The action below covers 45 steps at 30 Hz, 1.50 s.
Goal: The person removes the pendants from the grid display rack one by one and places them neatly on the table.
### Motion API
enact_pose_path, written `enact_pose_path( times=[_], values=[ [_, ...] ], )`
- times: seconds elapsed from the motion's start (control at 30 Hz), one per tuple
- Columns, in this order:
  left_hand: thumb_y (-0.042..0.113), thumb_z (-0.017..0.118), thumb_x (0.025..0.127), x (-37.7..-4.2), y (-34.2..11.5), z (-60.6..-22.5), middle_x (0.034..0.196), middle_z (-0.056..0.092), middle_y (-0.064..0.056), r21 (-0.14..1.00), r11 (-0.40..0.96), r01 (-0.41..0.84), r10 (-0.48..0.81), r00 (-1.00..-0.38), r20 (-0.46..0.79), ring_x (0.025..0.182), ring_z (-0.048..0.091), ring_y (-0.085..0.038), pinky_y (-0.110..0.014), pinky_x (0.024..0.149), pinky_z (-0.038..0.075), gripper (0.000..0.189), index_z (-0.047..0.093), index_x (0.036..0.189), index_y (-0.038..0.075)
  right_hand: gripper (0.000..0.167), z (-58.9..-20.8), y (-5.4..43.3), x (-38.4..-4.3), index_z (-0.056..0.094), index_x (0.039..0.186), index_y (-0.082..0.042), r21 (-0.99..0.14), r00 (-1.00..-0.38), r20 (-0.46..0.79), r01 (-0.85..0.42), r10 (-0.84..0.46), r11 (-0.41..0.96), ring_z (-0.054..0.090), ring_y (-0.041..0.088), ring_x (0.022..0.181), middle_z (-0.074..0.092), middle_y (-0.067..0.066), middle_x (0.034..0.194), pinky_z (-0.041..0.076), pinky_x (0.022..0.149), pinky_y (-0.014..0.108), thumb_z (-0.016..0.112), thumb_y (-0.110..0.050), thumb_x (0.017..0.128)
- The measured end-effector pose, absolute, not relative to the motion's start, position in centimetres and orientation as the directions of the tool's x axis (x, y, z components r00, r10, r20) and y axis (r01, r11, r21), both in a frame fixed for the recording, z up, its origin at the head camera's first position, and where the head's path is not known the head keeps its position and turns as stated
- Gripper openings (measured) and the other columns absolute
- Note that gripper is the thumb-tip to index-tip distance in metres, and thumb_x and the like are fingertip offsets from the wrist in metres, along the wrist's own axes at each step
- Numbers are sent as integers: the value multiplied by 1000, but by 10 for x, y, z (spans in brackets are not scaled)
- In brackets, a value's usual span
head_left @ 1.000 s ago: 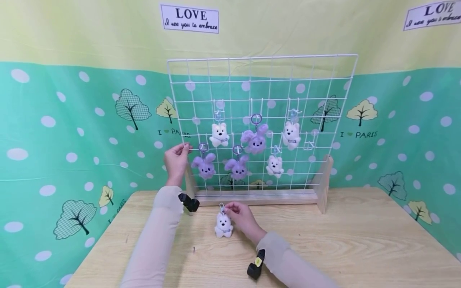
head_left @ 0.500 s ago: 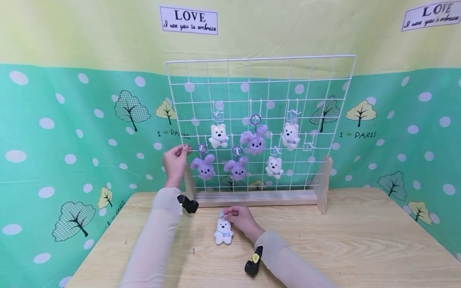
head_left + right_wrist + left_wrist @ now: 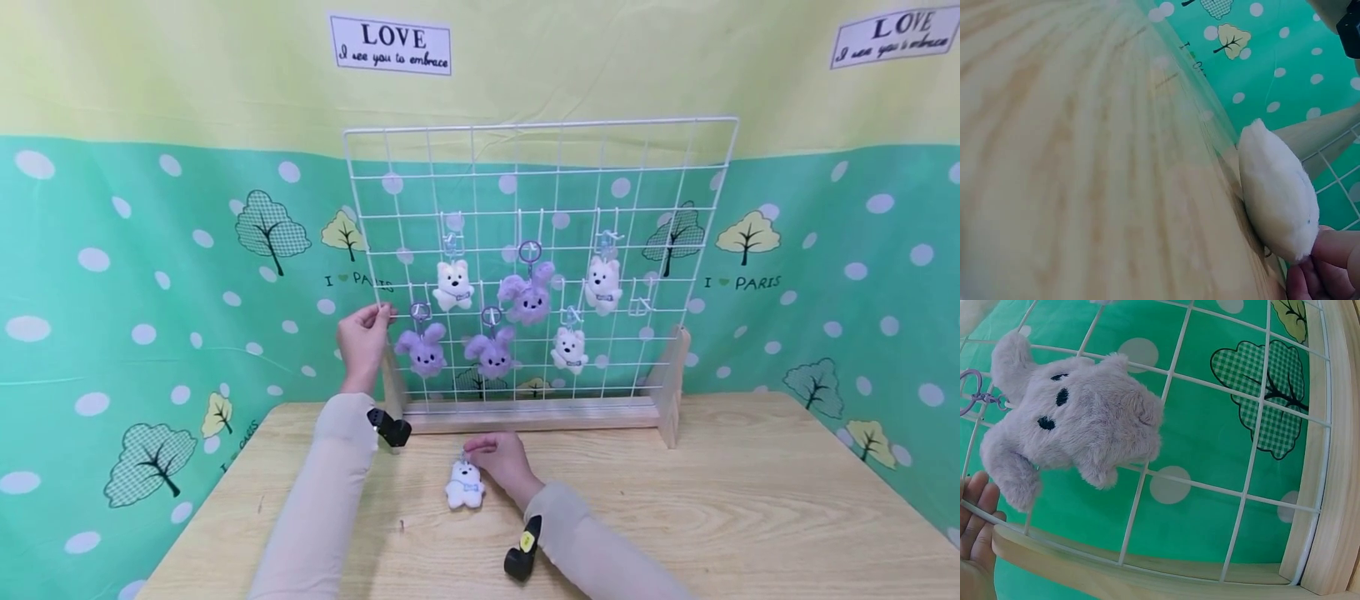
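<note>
At the left edge of a white wire grid rack [image 3: 540, 125], my left hand [image 3: 363, 337] grips the outer wire; in the left wrist view the fingers [image 3: 980, 506] lie around that wire, beside a purple plush bunny keychain [image 3: 1079, 419]. My right hand [image 3: 504, 462] pinches the clasp end of a white plush bear keychain [image 3: 465, 485] at the tabletop in front of the rack. The clasp is mostly hidden by the fingers. Up close in the right wrist view, the white plush [image 3: 1279, 194] appears side-on against the wood, with fingertips [image 3: 1335, 247] at its end.
More white bears [image 3: 453, 285] and purple bunnies [image 3: 530, 296] hang from hooks on the grid. One hook [image 3: 641, 307] at the right carries nothing. Wooden feet [image 3: 672, 387] support the rack on the wooden table [image 3: 750, 500]. A patterned green cloth [image 3: 150, 292] hangs behind.
My right hand has lowered the white bear keychain slightly toward me, and its clasp has dropped behind the fingers. My left hand keeps its grip on the rack's edge.
</note>
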<state>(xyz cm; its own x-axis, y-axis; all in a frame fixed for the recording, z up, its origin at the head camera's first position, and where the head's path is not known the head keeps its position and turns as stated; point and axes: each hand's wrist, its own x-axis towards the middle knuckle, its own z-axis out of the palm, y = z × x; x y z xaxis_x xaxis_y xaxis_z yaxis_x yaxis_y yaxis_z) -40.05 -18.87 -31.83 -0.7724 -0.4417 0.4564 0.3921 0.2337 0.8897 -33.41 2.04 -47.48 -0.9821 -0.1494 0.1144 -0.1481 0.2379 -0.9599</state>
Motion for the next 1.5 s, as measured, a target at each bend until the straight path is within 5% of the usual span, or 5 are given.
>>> enact_pose_path(
  times=[0.37, 0.63, 0.93, 1.27, 1.5],
  values=[
    [22, 64, 91, -399, -188, -319, 99, 71, -15, 888, 239, 392, -436, -774, 459, 84, 69, -12, -21, 81, 54, 24, 70, 105, 3, 18, -463, 30, -332, 69, 98, 2, -990, -981, 79, -99, -180, 104, 68, 19, 83, 72, 12, 92, 56, 77, 30, 71, -5, 81],
    [22, 64, 91, -399, -189, -319, 98, 71, -14, 887, 249, 389, -433, -774, 462, 83, 69, -11, -21, 80, 54, 24, 70, 105, 4, 26, -432, 47, -328, 68, 104, -1, -971, -968, 146, -180, -204, 159, 67, 19, 92, 71, 8, 98, 53, 85, 31, 70, -18, 85],
    [22, 64, 91, -400, -190, -320, 98, 71, -15, 886, 243, 394, -438, -771, 463, 80, 68, -7, -20, 78, 54, 24, 70, 104, 3, 22, -401, 73, -325, 70, 101, -8, -952, -966, 247, -257, -78, 167, 65, 15, 88, 70, 4, 97, 55, 81, 34, 72, -22, 84],
    [23, 64, 91, -399, -189, -321, 99, 71, -14, 890, 237, 388, -442, -773, 455, 84, 69, -11, -20, 80, 54, 25, 70, 105, 4, 22, -380, 107, -326, 70, 99, -2, -845, -848, 527, -515, 57, 145, 66, 20, 81, 71, 9, 94, 56, 69, 23, 71, -19, 85],
    [20, 64, 91, -400, -188, -319, 99, 71, -15, 890, 227, 395, -444, -771, 456, 84, 69, -11, -21, 82, 53, 23, 69, 105, 3, 21, -371, 128, -336, 68, 100, 1, -792, -767, 609, -599, 201, 116, 65, 9, 85, 70, 5, 95, 53, 75, 16, 70, -14, 86]
  ],
)
